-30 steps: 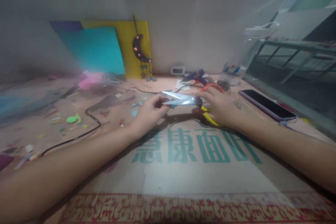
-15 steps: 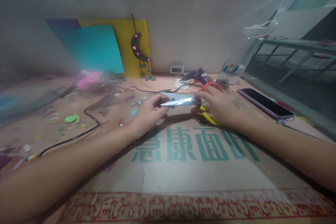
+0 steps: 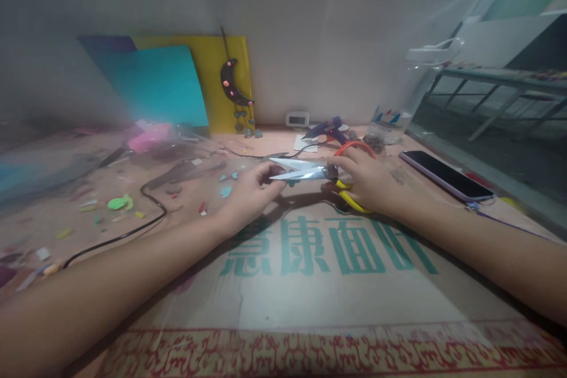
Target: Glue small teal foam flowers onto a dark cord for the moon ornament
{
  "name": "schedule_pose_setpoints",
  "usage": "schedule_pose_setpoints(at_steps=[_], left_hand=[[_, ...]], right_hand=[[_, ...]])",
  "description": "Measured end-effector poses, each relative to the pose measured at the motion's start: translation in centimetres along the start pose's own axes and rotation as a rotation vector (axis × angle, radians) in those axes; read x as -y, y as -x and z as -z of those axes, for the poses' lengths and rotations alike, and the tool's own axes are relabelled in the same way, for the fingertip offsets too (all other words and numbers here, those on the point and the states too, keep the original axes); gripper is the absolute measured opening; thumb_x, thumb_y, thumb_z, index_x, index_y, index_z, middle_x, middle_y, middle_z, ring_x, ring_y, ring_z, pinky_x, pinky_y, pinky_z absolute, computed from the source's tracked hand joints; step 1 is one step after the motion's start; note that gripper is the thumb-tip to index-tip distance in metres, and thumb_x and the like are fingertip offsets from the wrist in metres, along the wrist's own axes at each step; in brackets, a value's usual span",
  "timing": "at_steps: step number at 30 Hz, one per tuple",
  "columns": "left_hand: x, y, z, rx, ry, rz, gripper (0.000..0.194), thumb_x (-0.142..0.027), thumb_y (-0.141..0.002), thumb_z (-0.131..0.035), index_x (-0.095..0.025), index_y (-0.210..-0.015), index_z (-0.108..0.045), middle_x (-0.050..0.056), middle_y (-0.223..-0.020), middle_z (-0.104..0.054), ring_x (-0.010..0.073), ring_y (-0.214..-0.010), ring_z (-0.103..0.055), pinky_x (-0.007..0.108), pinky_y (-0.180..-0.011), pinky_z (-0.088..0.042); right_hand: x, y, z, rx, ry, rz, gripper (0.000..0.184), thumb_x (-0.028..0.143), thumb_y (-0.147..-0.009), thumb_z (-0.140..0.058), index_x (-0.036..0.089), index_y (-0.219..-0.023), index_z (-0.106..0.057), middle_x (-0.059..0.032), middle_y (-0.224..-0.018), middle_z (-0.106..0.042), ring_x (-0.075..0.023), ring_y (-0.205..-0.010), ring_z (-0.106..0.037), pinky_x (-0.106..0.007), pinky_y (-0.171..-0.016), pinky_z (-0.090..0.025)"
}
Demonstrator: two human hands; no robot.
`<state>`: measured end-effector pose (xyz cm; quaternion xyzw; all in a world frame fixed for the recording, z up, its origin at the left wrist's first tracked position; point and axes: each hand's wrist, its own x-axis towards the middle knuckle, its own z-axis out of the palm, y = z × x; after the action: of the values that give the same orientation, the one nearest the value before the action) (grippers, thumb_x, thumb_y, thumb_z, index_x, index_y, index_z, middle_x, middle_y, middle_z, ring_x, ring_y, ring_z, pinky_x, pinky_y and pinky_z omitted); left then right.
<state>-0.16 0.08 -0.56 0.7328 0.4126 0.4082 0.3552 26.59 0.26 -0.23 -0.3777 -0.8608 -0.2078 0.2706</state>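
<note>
My right hand (image 3: 365, 180) grips a pair of scissors (image 3: 305, 173) by its orange and yellow handles. The silver blades are spread apart and point left, above the board. My left hand (image 3: 250, 189) is closed in a pinch near the blade tips. A small dark-teal piece (image 3: 291, 183) shows at its fingertips, mostly hidden behind the blades, so its exact shape cannot be made out. Light-blue cut scraps (image 3: 226, 192) lie just left of my left hand.
A purple glue gun (image 3: 328, 129) lies at the back by a small white digital display (image 3: 297, 119). A phone (image 3: 446, 176) lies at right, near a clear plastic jug (image 3: 390, 124). A crescent moon ornament (image 3: 230, 84) leans on yellow sheet (image 3: 224, 50). Scraps and a black cord (image 3: 148, 221) cover the left.
The whole view has shifted very slightly. Both hands and the spread scissors stay in nearly the same place.
</note>
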Motion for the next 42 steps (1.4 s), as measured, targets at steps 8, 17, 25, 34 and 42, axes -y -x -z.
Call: schedule_pose_setpoints(at_steps=[8,17,25,34,42], left_hand=[[-0.6,0.1,0.0,0.003,-0.005,0.007,0.018,-0.023,-0.08,-0.057,-0.017,-0.096,-0.066,0.003,-0.094,-0.07,0.017,-0.082,-0.064,0.029,-0.075,-0.05],[-1.2,0.2,0.0,0.007,-0.004,0.064,0.02,-0.024,-0.08,-0.056,-0.017,-0.096,-0.066,0.003,-0.094,-0.071,0.0177,-0.082,-0.064,0.029,-0.076,-0.049],[-0.6,0.1,0.0,0.018,0.055,0.097,0.024,-0.028,-0.081,-0.058,-0.015,-0.1,-0.065,0.004,-0.09,-0.071,0.0164,-0.074,-0.066,0.028,-0.069,-0.05],[-0.4,0.0,-0.1,0.001,0.085,0.041,0.023,-0.03,-0.082,-0.059,-0.016,-0.098,-0.065,0.003,-0.086,-0.068,0.0157,-0.075,-0.062,0.027,-0.068,-0.048],[0.3,-0.2,0.0,-0.003,0.037,-0.002,0.019,-0.035,-0.087,-0.058,-0.016,-0.087,-0.063,0.002,-0.081,-0.065,0.0147,-0.075,-0.058,0.027,-0.07,-0.044]], right_hand=[[0.0,0.0,0.0,-0.006,0.014,0.018,0.032,0.042,-0.086,-0.062,0.017,-0.107,-0.061,-0.0112,-0.093,-0.06,-0.0244,-0.082,-0.056,-0.036,-0.071,-0.047],[-0.2,0.3,-0.2,-0.065,0.051,0.075,0.035,0.042,-0.086,-0.064,0.016,-0.108,-0.062,-0.0107,-0.091,-0.061,-0.024,-0.083,-0.057,-0.034,-0.07,-0.048],[-0.2,0.2,-0.3,-0.071,0.061,0.079,0.034,0.043,-0.086,-0.063,0.016,-0.107,-0.063,-0.0096,-0.088,-0.062,-0.0232,-0.081,-0.058,-0.032,-0.07,-0.047],[-0.1,0.3,-0.1,-0.044,0.062,0.058,0.034,0.043,-0.087,-0.061,0.015,-0.108,-0.065,-0.0105,-0.091,-0.066,-0.0227,-0.084,-0.061,-0.03,-0.07,-0.045],[0.4,0.1,1.0,0.122,-0.043,-0.113,0.029,0.039,-0.085,-0.063,0.023,-0.109,-0.067,-0.0068,-0.095,-0.07,-0.0222,-0.086,-0.062,-0.029,-0.068,-0.042]])
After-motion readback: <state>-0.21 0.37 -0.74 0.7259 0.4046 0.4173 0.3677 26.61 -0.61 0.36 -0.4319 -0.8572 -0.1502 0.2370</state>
